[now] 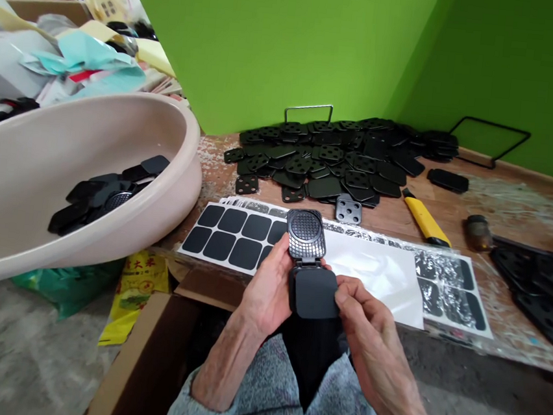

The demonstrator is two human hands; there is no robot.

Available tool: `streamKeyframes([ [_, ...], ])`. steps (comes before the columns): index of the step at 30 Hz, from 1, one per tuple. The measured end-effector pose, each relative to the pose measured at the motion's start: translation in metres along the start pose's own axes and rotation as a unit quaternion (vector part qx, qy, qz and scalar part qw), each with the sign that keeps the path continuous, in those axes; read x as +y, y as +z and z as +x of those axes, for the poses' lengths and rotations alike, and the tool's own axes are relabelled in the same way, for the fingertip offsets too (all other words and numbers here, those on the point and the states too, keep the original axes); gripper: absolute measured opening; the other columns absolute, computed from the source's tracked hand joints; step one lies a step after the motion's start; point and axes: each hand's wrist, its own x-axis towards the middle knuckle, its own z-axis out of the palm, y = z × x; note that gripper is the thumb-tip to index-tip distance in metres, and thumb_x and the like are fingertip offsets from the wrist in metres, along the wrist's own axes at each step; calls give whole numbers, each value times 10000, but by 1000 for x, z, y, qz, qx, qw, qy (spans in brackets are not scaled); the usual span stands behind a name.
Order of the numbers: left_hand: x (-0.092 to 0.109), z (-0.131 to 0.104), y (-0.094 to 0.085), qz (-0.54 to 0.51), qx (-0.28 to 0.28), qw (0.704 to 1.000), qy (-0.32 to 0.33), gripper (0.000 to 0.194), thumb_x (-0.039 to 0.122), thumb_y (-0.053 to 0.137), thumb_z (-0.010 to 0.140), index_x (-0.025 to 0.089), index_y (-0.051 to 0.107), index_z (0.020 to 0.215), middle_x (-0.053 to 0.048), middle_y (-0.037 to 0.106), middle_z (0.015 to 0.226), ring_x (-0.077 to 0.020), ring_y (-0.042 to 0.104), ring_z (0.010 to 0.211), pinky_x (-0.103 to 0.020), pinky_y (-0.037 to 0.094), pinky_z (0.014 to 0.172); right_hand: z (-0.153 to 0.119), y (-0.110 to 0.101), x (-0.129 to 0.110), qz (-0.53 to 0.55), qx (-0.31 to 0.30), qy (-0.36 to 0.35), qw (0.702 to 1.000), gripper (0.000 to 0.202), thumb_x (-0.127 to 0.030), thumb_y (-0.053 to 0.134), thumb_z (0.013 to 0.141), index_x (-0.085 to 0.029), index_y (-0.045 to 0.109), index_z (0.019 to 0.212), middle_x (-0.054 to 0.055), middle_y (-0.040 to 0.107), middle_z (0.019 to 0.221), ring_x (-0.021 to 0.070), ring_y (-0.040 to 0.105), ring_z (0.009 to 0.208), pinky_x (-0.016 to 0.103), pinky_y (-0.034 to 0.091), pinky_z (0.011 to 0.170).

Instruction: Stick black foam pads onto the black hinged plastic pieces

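My left hand (268, 291) grips a black hinged case (306, 234), opened out flat, with its grid-textured half pointing away from me. On the nearer half lies a dark rounded-square sticker (315, 295). Its right edge is pinched between the thumb and fingers of my right hand (367, 324); whether it is fully stuck down I cannot tell. Beneath the case, on the table, a white sheet carries rows of similar stickers (219, 245). A blank white sheet (368, 268) lies to its right, partly behind my right hand.
Black plates with holes (310, 162) are piled against the green wall (282, 45). A yellow utility knife (425, 218) and a small jar (478, 233) lie right. At left stands a large pale basin (188, 160) holding black pieces (96, 197). An open cardboard box (130, 356) sits below.
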Motion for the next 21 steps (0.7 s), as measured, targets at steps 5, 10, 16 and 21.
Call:
streamKeyframes([
  [5, -1, 1, -2, -8, -4, 1000, -6, 445, 460, 450, 902, 99, 663, 1052, -107, 699, 826, -216, 666, 759, -346, 529, 771, 0, 2, 3, 55, -18, 7, 998, 195, -350, 592, 866, -200, 531, 758, 9, 534, 948, 171, 465, 972, 277, 336, 884],
  [10, -3, 2, -2, -17, -6, 1000, -10, 432, 440, 433, 916, 101, 653, 1068, -105, 698, 835, -209, 665, 753, -340, 530, 764, 1, 0, 8, 65, -21, 10, 998, 187, -322, 599, 864, -195, 539, 741, 0, 512, 905, 148, 447, 894, 253, 345, 820],
  [16, -3, 2, -2, -24, -12, 1000, -14, 431, 431, 413, 926, 99, 647, 1067, -106, 695, 843, -206, 665, 754, -332, 531, 753, 3, 0, 10, 59, -16, 4, 998, 187, -313, 602, 861, -197, 540, 729, -4, 489, 866, 147, 434, 866, 258, 342, 819],
  [21, -3, 3, -2, -28, -19, 999, -11, 423, 425, 406, 929, 106, 645, 1072, -101, 694, 843, -202, 665, 754, -328, 532, 751, 4, -2, 12, 55, -14, 15, 998, 166, -327, 606, 858, -199, 559, 762, -10, 474, 855, 142, 433, 855, 270, 341, 861],
])
